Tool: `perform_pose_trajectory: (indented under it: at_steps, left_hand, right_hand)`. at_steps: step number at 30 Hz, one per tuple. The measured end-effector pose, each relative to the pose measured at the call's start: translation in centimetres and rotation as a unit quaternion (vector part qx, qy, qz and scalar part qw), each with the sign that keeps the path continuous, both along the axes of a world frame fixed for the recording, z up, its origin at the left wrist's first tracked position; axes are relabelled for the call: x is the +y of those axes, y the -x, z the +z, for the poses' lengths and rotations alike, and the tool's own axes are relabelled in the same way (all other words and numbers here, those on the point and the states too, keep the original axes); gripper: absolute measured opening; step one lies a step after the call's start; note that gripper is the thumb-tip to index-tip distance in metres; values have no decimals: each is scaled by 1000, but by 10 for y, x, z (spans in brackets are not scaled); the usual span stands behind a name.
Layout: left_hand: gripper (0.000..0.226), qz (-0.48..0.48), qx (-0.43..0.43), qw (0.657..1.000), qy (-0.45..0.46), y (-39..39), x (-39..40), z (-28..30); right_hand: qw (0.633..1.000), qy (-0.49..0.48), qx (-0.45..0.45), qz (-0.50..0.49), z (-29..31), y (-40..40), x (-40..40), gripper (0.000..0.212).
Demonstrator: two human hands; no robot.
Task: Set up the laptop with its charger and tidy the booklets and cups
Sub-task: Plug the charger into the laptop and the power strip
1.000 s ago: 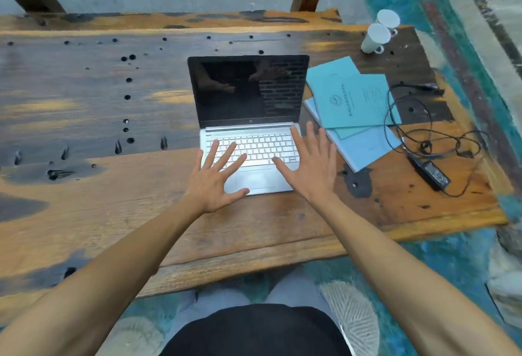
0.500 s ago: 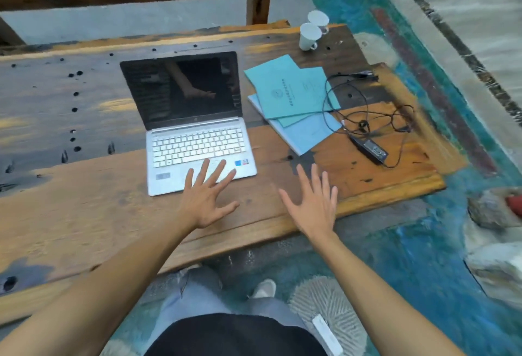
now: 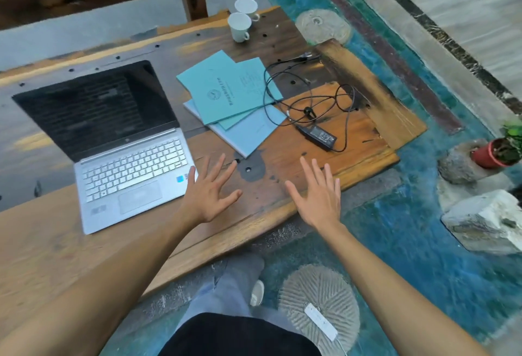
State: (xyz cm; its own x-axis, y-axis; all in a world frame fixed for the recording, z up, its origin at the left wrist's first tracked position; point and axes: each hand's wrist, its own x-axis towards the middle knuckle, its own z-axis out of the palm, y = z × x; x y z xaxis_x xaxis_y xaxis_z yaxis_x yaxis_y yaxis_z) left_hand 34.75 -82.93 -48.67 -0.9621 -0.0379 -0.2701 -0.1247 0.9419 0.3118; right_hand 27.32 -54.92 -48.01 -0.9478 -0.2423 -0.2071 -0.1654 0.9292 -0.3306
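Left hand (image 3: 210, 196) and right hand (image 3: 319, 196) outstretched, fingers spread

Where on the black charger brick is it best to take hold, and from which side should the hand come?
Probably pinch the charger brick across its two long sides, coming from above with the right hand, which is open and nearest. The brick lies flat on the table, its long sides look bare, and its cable leaves from the ends in loose loops behind it, so a grip at the middle avoids the tangle.
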Motion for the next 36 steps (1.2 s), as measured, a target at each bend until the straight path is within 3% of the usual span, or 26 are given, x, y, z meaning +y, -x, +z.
perform_pose_trajectory:
  at_steps: [11,14,19,26,30,36]
  left_hand:
    - [76,54,-13,998,-41,165,4,-3]
    - [82,47,-5,998,-48,207,3,1]
    - [73,50,23,992,-113,265,-9,10]
    - [64,72,30,985,-153,337,-28,10]
    - [63,97,16,984,-148,376,-44,9]
    - [58,134,-11,982,-133,437,-55,-3]
  right_hand:
    - [998,43,-11,45,15,157,-14,66]
    - [996,81,-24,26,20,198,-24,64]
    - [989,135,-66,-19,19,246,-34,53]
    - [992,97,-71,-32,12,320,-41,58]
    - [986,131,-92,-54,4,375,-52,52]
    - [980,109,-142,-90,-21,462,-70,44]
